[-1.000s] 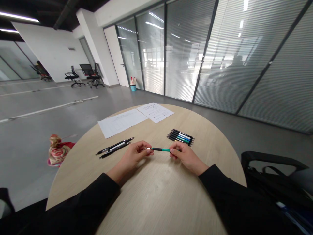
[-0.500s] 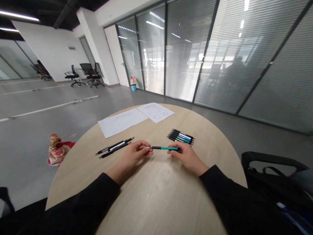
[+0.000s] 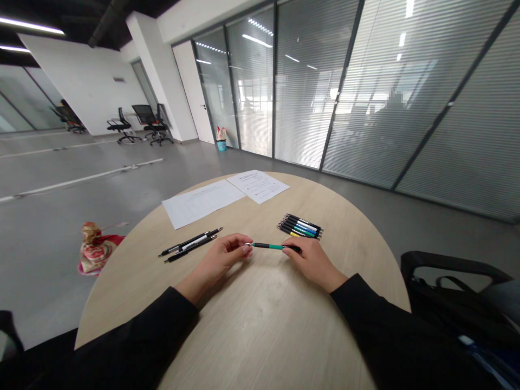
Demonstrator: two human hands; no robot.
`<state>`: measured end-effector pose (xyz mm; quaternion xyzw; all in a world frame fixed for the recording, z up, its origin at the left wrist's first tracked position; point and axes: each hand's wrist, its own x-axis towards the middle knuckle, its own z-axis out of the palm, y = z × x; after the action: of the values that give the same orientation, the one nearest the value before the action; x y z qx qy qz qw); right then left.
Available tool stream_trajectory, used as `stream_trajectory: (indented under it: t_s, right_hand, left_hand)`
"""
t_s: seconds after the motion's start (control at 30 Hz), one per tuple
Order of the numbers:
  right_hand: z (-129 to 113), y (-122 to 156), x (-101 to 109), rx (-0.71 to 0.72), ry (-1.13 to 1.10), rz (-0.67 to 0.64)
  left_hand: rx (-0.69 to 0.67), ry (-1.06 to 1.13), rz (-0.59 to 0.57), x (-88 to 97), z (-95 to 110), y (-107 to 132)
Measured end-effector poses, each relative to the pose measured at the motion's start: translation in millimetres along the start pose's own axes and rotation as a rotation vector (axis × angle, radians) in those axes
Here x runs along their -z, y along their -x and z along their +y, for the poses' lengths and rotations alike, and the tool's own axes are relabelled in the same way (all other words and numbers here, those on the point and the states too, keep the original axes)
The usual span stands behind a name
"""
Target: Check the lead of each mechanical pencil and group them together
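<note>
A green and black pen [image 3: 271,246] lies level just above the round wooden table [image 3: 260,330], held at both ends. My left hand [image 3: 221,258] pinches its metal tip with curled fingers. My right hand [image 3: 311,258] grips the black rear end. Just beyond my right hand lies a row of several pens [image 3: 300,226] side by side, in black, white, blue, green and yellow. Two black pens [image 3: 190,245] rest on the table to the left of my left hand.
Two printed sheets [image 3: 203,202] [image 3: 259,186] lie at the table's far side. A black bag on a chair [image 3: 450,303] stands close at the right. On the floor to the left sits a red patterned bag [image 3: 96,250]. Office chairs [image 3: 140,125] and glass partitions stand farther off.
My right hand slid back along the green pen toward its black end, then settled lower onto it. My left hand stayed pinched on the tip.
</note>
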<state>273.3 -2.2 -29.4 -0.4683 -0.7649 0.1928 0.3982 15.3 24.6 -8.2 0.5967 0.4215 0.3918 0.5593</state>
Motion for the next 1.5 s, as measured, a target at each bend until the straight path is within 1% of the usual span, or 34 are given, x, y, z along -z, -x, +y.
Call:
stream_trajectory:
  t_s: [0.13, 0.33, 0.43, 0.63, 0.83, 1.2, 1.37, 1.5]
  right_hand:
    - [-1.2, 0.7, -0.2, -0.011, -0.029, -0.006]
    - [-2.3, 1.6, -1.3, -0.026, -0.076, -0.025]
    - [-2.9, 1.2, -0.6, -0.008, -0.064, -0.026]
    - [-3.9, 1.3, -0.1, 0.014, -0.065, -0.040]
    - [-2.7, 1.1, 0.4, -0.012, -0.056, -0.019]
    - [-2.4, 0.8, 1.3, -0.013, -0.062, -0.013]
    - [-1.0, 0.7, 1.0, -0.020, -0.069, 0.010]
    - [-0.3, 0.6, 0.4, -0.018, -0.078, 0.013]
  left_hand:
    - [-0.007, 0.000, -0.030, 1.7, -2.4, -1.5]
    - [0.001, 0.075, -0.056, 3.6, -4.3, -3.9]
    - [0.000, 0.074, -0.057, 3.8, -4.0, -3.5]
    - [-0.009, -0.008, -0.036, 4.8, -2.0, -1.7]
    - [-0.032, 0.036, -0.031, 5.9, -3.3, -4.6]
    - [-0.073, -0.120, 0.008, 6.5, -1.1, -3.4]
    - [-0.017, -0.030, 0.011, 6.4, -4.7, -3.9]
    - [-0.012, 0.021, 0.009, 6.4, -7.9, -4.9]
